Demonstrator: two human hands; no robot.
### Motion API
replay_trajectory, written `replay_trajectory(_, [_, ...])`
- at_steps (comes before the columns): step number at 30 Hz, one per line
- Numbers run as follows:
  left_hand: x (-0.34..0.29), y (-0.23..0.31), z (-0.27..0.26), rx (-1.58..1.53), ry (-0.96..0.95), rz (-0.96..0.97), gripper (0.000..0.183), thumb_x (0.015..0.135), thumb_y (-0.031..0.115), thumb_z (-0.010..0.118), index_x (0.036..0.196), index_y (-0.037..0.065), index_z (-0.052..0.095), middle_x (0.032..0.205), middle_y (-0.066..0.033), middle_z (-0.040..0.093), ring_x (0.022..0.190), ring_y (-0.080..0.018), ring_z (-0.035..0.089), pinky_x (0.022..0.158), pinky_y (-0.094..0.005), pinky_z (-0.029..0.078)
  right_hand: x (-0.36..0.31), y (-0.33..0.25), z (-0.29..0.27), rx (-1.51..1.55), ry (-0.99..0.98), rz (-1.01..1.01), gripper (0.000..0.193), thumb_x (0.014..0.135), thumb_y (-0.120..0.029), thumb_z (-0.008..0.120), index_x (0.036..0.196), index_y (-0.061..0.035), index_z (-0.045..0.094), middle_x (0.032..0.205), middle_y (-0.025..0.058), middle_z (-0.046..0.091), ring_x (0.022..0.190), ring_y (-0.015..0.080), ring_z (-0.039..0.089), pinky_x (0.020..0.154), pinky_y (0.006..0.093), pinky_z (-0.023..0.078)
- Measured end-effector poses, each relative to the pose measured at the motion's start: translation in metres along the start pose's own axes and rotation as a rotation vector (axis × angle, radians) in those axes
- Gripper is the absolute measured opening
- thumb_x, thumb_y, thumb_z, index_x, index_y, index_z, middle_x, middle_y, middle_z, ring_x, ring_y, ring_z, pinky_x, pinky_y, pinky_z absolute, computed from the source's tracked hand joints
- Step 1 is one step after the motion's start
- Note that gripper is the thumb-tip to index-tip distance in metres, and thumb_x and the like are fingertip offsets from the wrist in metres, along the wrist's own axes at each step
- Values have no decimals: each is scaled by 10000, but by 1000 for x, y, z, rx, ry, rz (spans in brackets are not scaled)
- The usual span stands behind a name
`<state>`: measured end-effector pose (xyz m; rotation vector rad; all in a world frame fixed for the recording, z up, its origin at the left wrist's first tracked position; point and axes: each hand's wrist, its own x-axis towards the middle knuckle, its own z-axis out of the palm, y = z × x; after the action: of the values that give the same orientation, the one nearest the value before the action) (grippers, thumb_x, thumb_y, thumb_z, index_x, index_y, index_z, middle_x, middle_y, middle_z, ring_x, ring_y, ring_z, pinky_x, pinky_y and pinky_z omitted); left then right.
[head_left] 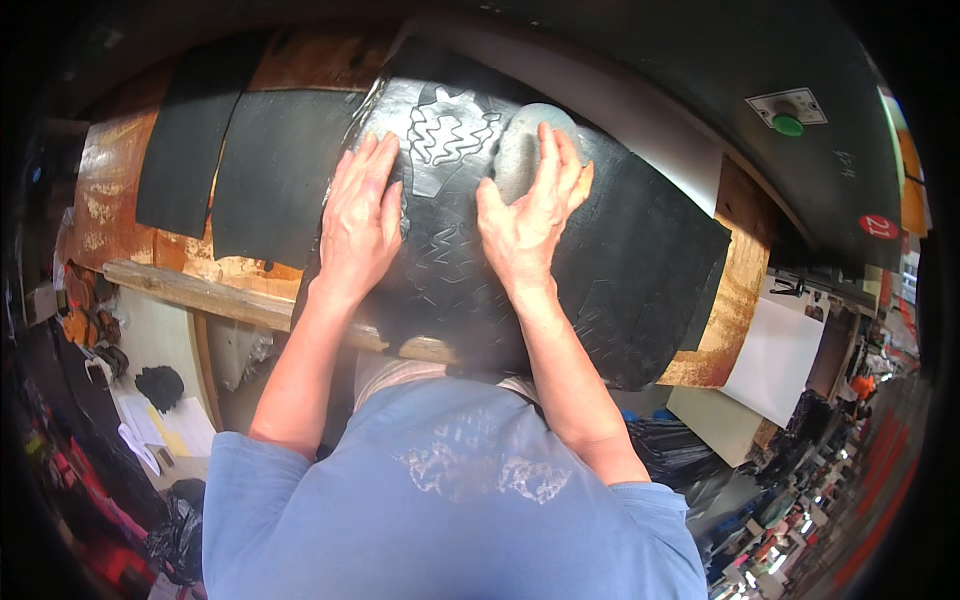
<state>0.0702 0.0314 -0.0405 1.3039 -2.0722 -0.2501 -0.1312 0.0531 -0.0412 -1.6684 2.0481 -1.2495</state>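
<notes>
A large black sheet (620, 260) lies over the work surface in front of me, with zigzag lines and outlines marked in its surface. Near its far end is a shiny silvery patch (450, 130) crossed by dark zigzag ridges. My left hand (360, 205) lies flat at the left border of the black sheet, beside the silvery patch, fingers stretched out and holding nothing. To the right of that patch, my right hand (530, 205) grips a grey oval block (520, 150) with rounded ends, thumb on one side and fingers over the other. The block rests against the sheet.
Two more black sheets (280, 160) lie on the worn wooden board (110, 180) at left. A dark machine panel with a green button (788, 124) overhangs the far right. White sheets (775, 355) sit at lower right. Black plastic bags and clutter flank me below.
</notes>
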Motion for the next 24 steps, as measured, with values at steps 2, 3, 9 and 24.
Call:
replay_trajectory(2, [2, 3, -4, -47, 11, -18, 524, 963, -30, 702, 1477, 29, 620, 1418, -208, 695, 1406, -414, 610, 1234, -559, 427, -1, 3, -7, 37, -26, -24, 883, 792, -124, 792, 1584, 22, 431, 1600, 290, 395, 1545, 593, 215, 1304, 684, 133])
replay_trajectory(3, [3, 6, -8, -76, 16, -23, 500, 966, -26, 703, 1458, 29, 638, 1415, -205, 697, 1407, -412, 610, 1236, -559, 425, -1, 5, -11, 52, -43, -34, 885, 794, -129, 795, 1584, 26, 427, 1600, 291, 399, 1547, 584, 229, 1312, 674, 122])
replay_trajectory(9, [-60, 70, -43, -426, -135, 119, 172, 892, -82, 724, 1027, 16, 765, 836, -126, 729, 721, -302, 682, 684, -418, 540, -12, 42, -86, 517, 150, 307, 558, 958, -42, 775, 1480, 22, 588, 1331, 157, 693, 1244, 227, 681, 1059, 370, 554])
replay_trajectory(24, [-110, 96, 10, -273, 19, 377, 251, 847, 19, 833, 1069, 64, 724, 895, -83, 716, 813, -288, 671, 701, -402, 514, 36, 84, -215, 293, 358, 36, 225, 1043, -211, 762, 968, 1, 766, 787, -10, 699, 748, 59, 599, 711, 260, 502])
